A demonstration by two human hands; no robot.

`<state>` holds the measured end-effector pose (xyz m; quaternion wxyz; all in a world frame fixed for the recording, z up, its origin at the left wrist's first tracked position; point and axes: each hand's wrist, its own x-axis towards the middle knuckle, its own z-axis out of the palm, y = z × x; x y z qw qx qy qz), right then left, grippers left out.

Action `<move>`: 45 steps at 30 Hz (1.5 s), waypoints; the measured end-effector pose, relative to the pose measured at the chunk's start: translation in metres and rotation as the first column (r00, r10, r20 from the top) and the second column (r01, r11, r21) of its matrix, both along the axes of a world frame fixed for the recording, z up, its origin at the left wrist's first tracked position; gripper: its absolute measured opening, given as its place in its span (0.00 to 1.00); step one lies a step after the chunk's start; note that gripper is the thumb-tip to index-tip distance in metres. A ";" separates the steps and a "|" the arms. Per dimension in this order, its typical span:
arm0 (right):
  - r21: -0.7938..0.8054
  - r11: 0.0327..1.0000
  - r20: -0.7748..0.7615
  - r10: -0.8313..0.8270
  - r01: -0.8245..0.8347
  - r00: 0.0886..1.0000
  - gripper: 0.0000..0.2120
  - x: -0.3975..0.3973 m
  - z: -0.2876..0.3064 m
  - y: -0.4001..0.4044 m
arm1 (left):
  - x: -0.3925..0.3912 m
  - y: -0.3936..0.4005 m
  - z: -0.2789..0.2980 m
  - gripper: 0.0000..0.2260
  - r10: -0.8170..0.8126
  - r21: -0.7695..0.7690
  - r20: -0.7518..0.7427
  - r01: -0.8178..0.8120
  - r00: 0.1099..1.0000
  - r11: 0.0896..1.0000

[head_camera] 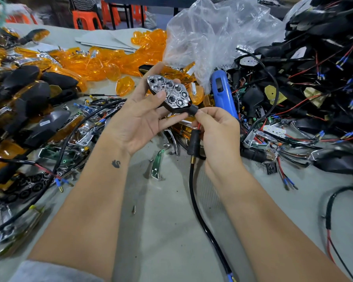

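Both hands hold a lens-less turn-signal lamp above the cluttered table.

The left hand (140, 117) grips the lamp (170, 93), thumb on its chrome reflector; the right hand (218, 131) pinches its black stem (193, 109), fingertips hiding the red wire's run. The black cable (194, 184) leaves the bottom edge.

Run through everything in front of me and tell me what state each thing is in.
lamp: held off the table, lens off, chrome reflector bare.
left hand: holds the lamp body.
right hand: pinches the lamp's stem tip.
black cable: sleeve apart from the stem, red wire showing.
blue tool: lying on the table, untouched.
orange lenses: loose, heaped.
plastic bag: crumpled.
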<state>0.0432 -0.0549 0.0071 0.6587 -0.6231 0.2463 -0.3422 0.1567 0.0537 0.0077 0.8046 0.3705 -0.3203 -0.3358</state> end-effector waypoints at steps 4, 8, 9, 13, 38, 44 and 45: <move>-0.028 0.999 0.011 -0.024 0.024 1.000 0.10 0.001 0.001 -0.003 | 0.003 0.002 -0.002 0.25 -0.060 -0.030 0.036 0.061 0.998 0.998; -0.047 0.999 0.026 -0.025 0.026 0.999 0.10 0.000 0.001 -0.004 | 0.002 0.000 -0.001 0.22 0.026 -0.013 0.007 -0.026 1.000 1.000; -0.063 0.998 0.029 -0.025 0.027 0.999 0.10 0.000 0.001 -0.003 | 0.001 -0.001 -0.001 0.21 0.063 -0.006 -0.003 -0.063 0.998 0.998; -0.168 0.986 0.027 -0.001 0.006 1.000 0.10 0.001 0.002 0.001 | -0.003 -0.006 -0.002 0.13 0.123 -0.015 -0.019 -0.124 0.992 0.992; -0.299 0.923 -0.006 0.254 -0.244 0.967 0.19 0.005 -0.008 0.020 | -0.019 -0.015 0.007 0.15 0.132 -0.053 -0.406 -0.168 0.904 0.984; -0.301 0.889 -0.079 0.337 -0.345 0.938 0.19 0.003 -0.006 0.019 | -0.022 -0.014 0.008 0.16 0.130 -0.051 -0.371 -0.160 0.920 0.986; -0.319 0.881 -0.086 0.339 -0.349 0.937 0.19 0.002 -0.006 0.020 | -0.021 -0.014 0.007 0.16 0.122 -0.062 -0.363 -0.155 0.924 0.986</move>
